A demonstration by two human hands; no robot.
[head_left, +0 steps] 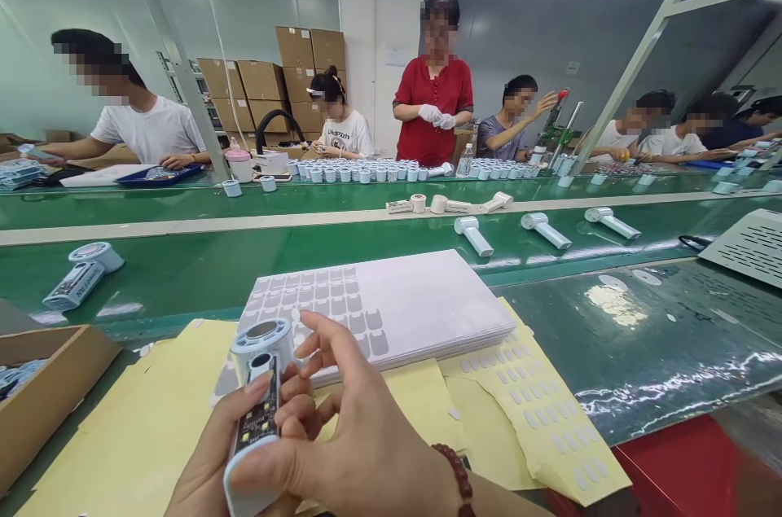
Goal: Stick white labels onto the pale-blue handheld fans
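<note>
A light blue device (262, 338) with a round head and a handle showing an exposed circuit board stands tilted at the lower centre. My left hand (211, 440) is closed round its handle, thumb along the side of the board. My right hand (360, 427), with a dark red bead bracelet at the wrist, rests against the handle's right side. Its index finger is stretched up beside the round head, and a small pale disc (296, 315) shows near that fingertip. Behind both hands lies a stack of white sheets (428, 297) with rows of grey stickers on its left part.
Yellow backing sheets (140, 411) lie under the stack. A cardboard box (58, 395) of blue parts stands at left. Similar devices (546, 230) rest on the green conveyor (201, 256). Several people sit or stand across it. A perforated metal casing (749, 244) is at right.
</note>
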